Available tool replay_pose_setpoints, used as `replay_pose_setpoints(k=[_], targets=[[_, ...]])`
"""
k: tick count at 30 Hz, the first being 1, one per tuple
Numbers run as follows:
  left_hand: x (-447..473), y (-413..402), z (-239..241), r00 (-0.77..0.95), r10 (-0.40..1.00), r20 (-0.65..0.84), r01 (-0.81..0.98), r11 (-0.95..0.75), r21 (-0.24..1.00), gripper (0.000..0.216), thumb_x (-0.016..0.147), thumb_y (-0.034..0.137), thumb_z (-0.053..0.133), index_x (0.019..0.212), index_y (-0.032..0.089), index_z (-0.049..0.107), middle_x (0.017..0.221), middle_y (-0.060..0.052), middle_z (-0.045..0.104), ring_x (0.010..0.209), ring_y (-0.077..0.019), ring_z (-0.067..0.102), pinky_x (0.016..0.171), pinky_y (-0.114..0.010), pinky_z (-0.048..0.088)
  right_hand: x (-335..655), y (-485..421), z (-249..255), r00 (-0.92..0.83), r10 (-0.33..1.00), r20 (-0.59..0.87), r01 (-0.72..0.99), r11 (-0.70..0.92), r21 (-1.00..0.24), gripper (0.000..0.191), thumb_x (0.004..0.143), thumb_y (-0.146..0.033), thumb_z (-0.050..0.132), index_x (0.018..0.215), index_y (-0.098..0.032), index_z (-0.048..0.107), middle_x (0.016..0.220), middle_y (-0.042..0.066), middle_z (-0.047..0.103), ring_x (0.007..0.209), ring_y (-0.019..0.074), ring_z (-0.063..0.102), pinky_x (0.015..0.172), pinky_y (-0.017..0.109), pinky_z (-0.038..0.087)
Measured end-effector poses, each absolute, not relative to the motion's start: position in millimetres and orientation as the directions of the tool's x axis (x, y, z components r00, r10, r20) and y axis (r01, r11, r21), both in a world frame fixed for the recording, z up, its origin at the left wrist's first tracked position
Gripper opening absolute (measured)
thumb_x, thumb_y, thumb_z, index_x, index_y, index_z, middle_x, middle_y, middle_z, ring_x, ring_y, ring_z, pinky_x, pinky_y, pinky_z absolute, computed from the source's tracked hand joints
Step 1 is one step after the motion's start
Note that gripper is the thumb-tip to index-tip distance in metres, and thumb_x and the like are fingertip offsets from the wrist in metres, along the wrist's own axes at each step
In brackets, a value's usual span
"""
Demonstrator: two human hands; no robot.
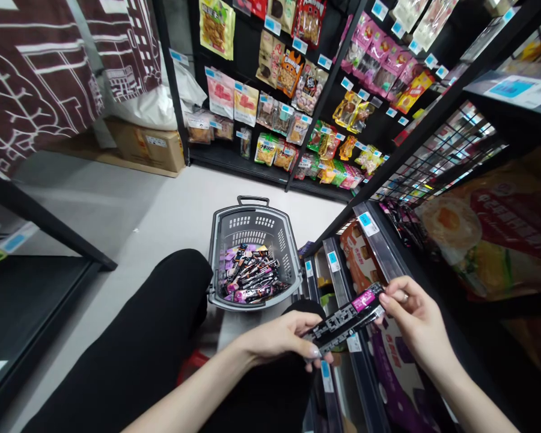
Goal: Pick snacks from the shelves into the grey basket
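Observation:
A long, slim black packet with a pink label is stretched between my two hands, in front of the right-hand shelves. My left hand pinches its lower left end, thumb on top. At the upper right end, my right hand grips it between thumb and fingers, a ring on one finger. Whether it is one packet or a few stacked together, I cannot tell. Just beyond my knees, a grey shopping basket stands on the floor, its bottom covered with similar black, pink and purple packets.
Close on my right are shelves with price-tag rails, more slim packets and a large food bag. Hanging snack bags fill the rack ahead. A cardboard box sits at the back left, near a low black shelf.

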State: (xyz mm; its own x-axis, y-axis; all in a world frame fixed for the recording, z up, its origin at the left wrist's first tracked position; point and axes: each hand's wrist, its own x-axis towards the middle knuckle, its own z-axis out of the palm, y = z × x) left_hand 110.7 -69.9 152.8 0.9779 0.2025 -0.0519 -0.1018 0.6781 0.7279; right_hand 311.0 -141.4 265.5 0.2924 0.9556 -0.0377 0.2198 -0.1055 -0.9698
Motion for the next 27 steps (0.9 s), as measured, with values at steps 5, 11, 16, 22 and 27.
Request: replay_pose_setpoints(k=[5,11,16,22,27], targets=[[112.3,-69.9,158.9,0.95,0.306,-0.066,-0.148,0.624,0.767,0.028,0.066,0.023,0.072,0.089,0.011,0.06,0.085,-0.007,0.069,0.065,-0.0102,0.061,0.057,-0.02,0.047,318.8,-135.7,266.4,0.302,0.953,-0.036,0.247,-0.115,-0.962,0.02,0.074,-0.033,0.068,0.081,-0.021,0.053,0.062,-0.004,0.061,0.05,0.0107,0.058,0.051,0.022,0.049],[98.0,-62.8,175.9,0.961,0.276,-0.009,-0.151,0.55,0.822,0.032,0.073,0.025,0.067,0.101,0.013,0.057,0.085,-0.008,0.068,0.066,-0.0144,0.065,0.061,-0.025,0.05,324.8,-132.2,264.8,0.308,0.95,-0.051,0.269,-0.138,-0.953,0.021,0.069,-0.034,0.072,0.078,-0.02,0.06,0.065,-0.002,0.063,0.052,0.0119,0.06,0.05,0.023,0.053],[88.6,-56.8,177.6,0.985,0.172,0.031,-0.123,0.554,0.823,0.04,0.074,0.026,0.067,0.111,0.015,0.054,0.099,-0.012,0.068,0.076,-0.0171,0.067,0.072,-0.03,0.051,333.0,-130.3,257.5,0.257,0.956,-0.144,0.222,-0.204,-0.954,0.022,0.068,-0.033,0.073,0.083,-0.019,0.067,0.07,0.001,0.068,0.05,0.0127,0.062,0.051,0.024,0.054],[88.0,-56.7,177.6,0.973,0.184,0.141,-0.226,0.623,0.749,0.05,0.069,0.023,0.072,0.115,0.013,0.054,0.098,-0.013,0.067,0.079,-0.0214,0.067,0.071,-0.032,0.053,347.8,-130.7,259.1,0.179,0.97,-0.162,0.279,-0.208,-0.937,0.021,0.073,-0.034,0.068,0.09,-0.022,0.072,0.092,0.006,0.07,0.059,0.0131,0.064,0.059,0.026,0.055],[87.3,-49.9,169.8,0.869,0.495,-0.005,-0.39,0.692,0.608,0.055,0.072,0.02,0.07,0.121,0.021,0.044,0.08,-0.004,0.068,0.073,-0.0198,0.069,0.059,-0.023,0.055,353.0,-130.5,270.2,0.028,0.999,0.035,0.585,0.012,-0.811,0.034,0.064,-0.031,0.076,0.098,-0.027,0.071,0.096,0.006,0.068,0.086,0.0206,0.063,0.071,0.029,0.052]])
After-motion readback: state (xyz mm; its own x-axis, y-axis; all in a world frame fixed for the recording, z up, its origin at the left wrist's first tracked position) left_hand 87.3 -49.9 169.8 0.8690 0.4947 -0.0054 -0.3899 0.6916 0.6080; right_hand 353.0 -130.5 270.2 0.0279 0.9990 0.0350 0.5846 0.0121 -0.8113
